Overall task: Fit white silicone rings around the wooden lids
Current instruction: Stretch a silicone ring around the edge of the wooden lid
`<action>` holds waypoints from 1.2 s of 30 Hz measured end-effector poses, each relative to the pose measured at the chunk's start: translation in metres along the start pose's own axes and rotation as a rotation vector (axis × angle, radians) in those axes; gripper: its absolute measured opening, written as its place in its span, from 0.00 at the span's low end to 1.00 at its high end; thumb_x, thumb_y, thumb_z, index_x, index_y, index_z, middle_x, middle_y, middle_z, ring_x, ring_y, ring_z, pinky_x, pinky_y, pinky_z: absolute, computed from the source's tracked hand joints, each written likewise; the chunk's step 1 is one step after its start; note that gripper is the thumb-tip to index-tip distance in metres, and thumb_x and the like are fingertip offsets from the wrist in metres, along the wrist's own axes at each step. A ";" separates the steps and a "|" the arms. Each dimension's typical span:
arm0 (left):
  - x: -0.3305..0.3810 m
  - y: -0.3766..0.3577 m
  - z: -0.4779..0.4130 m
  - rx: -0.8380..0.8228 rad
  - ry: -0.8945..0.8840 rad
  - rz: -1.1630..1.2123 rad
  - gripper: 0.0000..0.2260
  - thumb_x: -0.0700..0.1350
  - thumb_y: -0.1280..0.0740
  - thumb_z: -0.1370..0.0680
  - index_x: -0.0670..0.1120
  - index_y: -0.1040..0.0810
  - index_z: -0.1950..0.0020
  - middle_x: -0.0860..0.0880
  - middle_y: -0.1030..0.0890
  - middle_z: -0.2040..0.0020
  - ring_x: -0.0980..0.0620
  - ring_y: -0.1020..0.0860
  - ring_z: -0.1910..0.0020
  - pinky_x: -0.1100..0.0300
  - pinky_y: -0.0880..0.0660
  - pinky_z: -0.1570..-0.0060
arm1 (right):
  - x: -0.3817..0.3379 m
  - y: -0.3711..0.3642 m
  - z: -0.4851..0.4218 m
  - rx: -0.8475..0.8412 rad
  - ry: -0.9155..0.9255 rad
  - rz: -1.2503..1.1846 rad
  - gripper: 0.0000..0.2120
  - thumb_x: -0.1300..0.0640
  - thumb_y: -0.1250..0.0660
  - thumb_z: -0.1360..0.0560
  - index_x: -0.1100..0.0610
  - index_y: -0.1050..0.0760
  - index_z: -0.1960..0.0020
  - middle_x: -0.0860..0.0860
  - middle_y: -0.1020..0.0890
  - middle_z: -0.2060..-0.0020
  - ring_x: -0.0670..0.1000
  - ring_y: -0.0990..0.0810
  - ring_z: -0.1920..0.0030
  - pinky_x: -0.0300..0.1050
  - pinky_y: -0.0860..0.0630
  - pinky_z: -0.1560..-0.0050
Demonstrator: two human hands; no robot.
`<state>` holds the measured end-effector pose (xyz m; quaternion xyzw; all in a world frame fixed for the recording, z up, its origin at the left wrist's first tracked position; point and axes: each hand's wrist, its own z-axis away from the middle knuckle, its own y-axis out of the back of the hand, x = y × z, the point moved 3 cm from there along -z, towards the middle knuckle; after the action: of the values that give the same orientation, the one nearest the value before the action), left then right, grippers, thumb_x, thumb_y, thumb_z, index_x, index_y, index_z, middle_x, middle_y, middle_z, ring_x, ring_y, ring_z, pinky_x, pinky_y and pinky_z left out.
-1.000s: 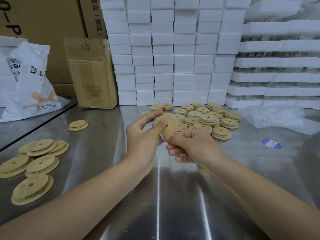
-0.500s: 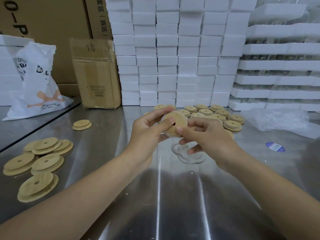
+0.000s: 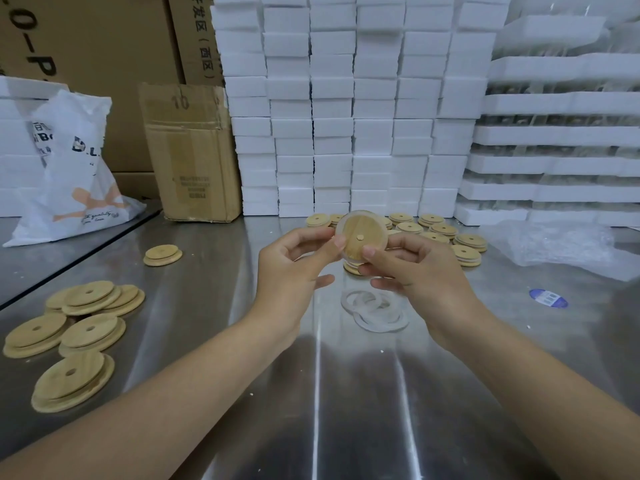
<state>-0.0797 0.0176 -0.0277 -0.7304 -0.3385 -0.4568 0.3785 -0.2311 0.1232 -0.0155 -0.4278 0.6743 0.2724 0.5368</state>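
Aloft, lid [image 3: 360, 233] rim between left hand [image 3: 291, 261], right hand [image 3: 422, 268] (rings [image 3: 375, 311] beneath)

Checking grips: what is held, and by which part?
One wooden lid, by its rim: left hand at its left edge, right hand at its lower edge.

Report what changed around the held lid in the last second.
The right hand rose from under the wooden lid to pinch its right edge, uncovering the loose rings. The lid now faces the camera, a white ring around its rim. The left hand still grips it; the lid piles lie unmoved.
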 end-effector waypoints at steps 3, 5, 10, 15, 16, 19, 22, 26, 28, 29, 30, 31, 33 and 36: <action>0.000 0.002 -0.001 0.005 -0.022 -0.069 0.06 0.47 0.21 0.23 0.46 0.12 0.49 0.50 0.10 0.51 0.53 0.12 0.50 0.63 0.17 0.60 | 0.001 0.000 0.000 0.002 0.001 0.002 0.11 0.57 0.22 0.25 0.62 0.16 0.47 0.57 0.11 0.56 0.54 0.10 0.54 0.38 0.18 0.59; 0.001 0.003 -0.004 -0.018 -0.014 -0.097 0.07 0.47 0.22 0.22 0.45 0.12 0.48 0.50 0.10 0.51 0.55 0.12 0.49 0.63 0.17 0.59 | 0.001 0.000 -0.001 -0.008 -0.008 0.003 0.11 0.57 0.23 0.25 0.61 0.16 0.46 0.57 0.11 0.55 0.54 0.10 0.53 0.38 0.18 0.58; 0.004 0.005 -0.009 -0.074 0.002 -0.068 0.09 0.44 0.27 0.18 0.39 0.14 0.45 0.47 0.10 0.52 0.54 0.12 0.49 0.61 0.16 0.56 | 0.002 -0.001 -0.003 -0.064 -0.048 -0.006 0.10 0.56 0.25 0.22 0.60 0.15 0.45 0.56 0.11 0.53 0.53 0.11 0.50 0.38 0.17 0.55; 0.003 0.006 -0.009 -0.118 0.055 -0.046 0.09 0.47 0.27 0.18 0.42 0.13 0.46 0.49 0.10 0.50 0.55 0.12 0.46 0.62 0.16 0.57 | 0.003 0.001 -0.003 -0.049 -0.054 0.008 0.10 0.56 0.24 0.23 0.60 0.14 0.45 0.57 0.11 0.53 0.54 0.11 0.50 0.39 0.16 0.54; 0.003 0.006 -0.009 -0.124 0.071 -0.035 0.08 0.47 0.26 0.18 0.43 0.13 0.47 0.49 0.10 0.49 0.56 0.13 0.46 0.63 0.17 0.57 | 0.003 0.002 -0.004 -0.046 -0.054 0.009 0.10 0.56 0.24 0.23 0.60 0.14 0.45 0.57 0.11 0.53 0.54 0.11 0.50 0.39 0.16 0.54; 0.002 0.005 -0.009 -0.138 0.126 0.006 0.08 0.49 0.26 0.19 0.46 0.12 0.48 0.50 0.11 0.44 0.57 0.14 0.43 0.62 0.17 0.57 | 0.003 0.002 -0.004 -0.049 -0.045 0.023 0.10 0.55 0.23 0.23 0.59 0.14 0.45 0.56 0.11 0.54 0.54 0.11 0.51 0.39 0.16 0.55; 0.002 0.005 -0.008 -0.156 0.159 -0.015 0.10 0.51 0.27 0.18 0.45 0.13 0.45 0.51 0.11 0.43 0.56 0.14 0.40 0.62 0.18 0.56 | 0.004 0.002 -0.004 -0.049 -0.035 0.040 0.10 0.55 0.23 0.24 0.59 0.14 0.46 0.56 0.11 0.54 0.53 0.11 0.51 0.39 0.16 0.55; 0.003 0.008 -0.008 -0.134 0.166 -0.061 0.11 0.50 0.27 0.18 0.44 0.12 0.42 0.48 0.11 0.42 0.55 0.14 0.41 0.61 0.18 0.54 | 0.007 0.006 -0.005 -0.033 -0.030 0.042 0.09 0.56 0.23 0.24 0.59 0.14 0.47 0.57 0.11 0.55 0.53 0.11 0.52 0.39 0.17 0.56; 0.005 0.010 -0.009 -0.129 0.151 -0.079 0.10 0.49 0.26 0.19 0.44 0.12 0.43 0.47 0.12 0.41 0.54 0.14 0.42 0.63 0.19 0.55 | 0.007 0.008 -0.006 -0.038 -0.020 0.048 0.09 0.56 0.23 0.24 0.59 0.15 0.46 0.57 0.11 0.55 0.53 0.11 0.52 0.39 0.16 0.56; 0.006 0.010 -0.009 -0.136 0.141 -0.085 0.10 0.48 0.26 0.19 0.44 0.12 0.43 0.47 0.12 0.41 0.54 0.14 0.42 0.63 0.19 0.56 | 0.007 0.008 -0.006 -0.047 -0.011 0.060 0.09 0.57 0.23 0.24 0.59 0.15 0.46 0.56 0.11 0.55 0.53 0.11 0.52 0.39 0.16 0.55; 0.008 0.009 -0.009 -0.144 0.129 -0.088 0.09 0.47 0.26 0.19 0.44 0.12 0.43 0.48 0.12 0.40 0.54 0.14 0.41 0.64 0.19 0.56 | 0.006 0.009 -0.006 -0.058 0.002 0.081 0.09 0.57 0.23 0.24 0.59 0.15 0.46 0.56 0.11 0.55 0.53 0.11 0.52 0.39 0.16 0.55; 0.009 0.009 -0.008 -0.150 0.115 -0.094 0.09 0.47 0.26 0.19 0.44 0.12 0.43 0.49 0.12 0.41 0.54 0.14 0.40 0.64 0.20 0.56 | 0.005 0.009 -0.007 -0.068 0.018 0.108 0.08 0.57 0.24 0.23 0.58 0.15 0.46 0.56 0.11 0.56 0.52 0.11 0.53 0.39 0.16 0.55; 0.011 0.010 -0.009 -0.156 0.086 -0.108 0.06 0.47 0.24 0.20 0.47 0.11 0.46 0.51 0.11 0.42 0.54 0.14 0.40 0.64 0.20 0.55 | 0.004 0.010 -0.007 -0.089 0.050 0.166 0.06 0.58 0.24 0.23 0.56 0.15 0.47 0.55 0.11 0.57 0.51 0.11 0.54 0.38 0.17 0.55; 0.013 0.011 -0.011 -0.158 0.060 -0.117 0.02 0.46 0.23 0.21 0.52 0.11 0.52 0.54 0.11 0.43 0.57 0.14 0.41 0.63 0.21 0.54 | 0.002 0.010 -0.007 -0.123 0.099 0.244 0.03 0.59 0.23 0.24 0.56 0.14 0.50 0.55 0.11 0.59 0.49 0.12 0.57 0.36 0.19 0.57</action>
<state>-0.0705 0.0049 -0.0156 -0.7230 -0.3321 -0.5251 0.3022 -0.2436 0.1214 -0.0159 -0.3876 0.7288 0.3550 0.4387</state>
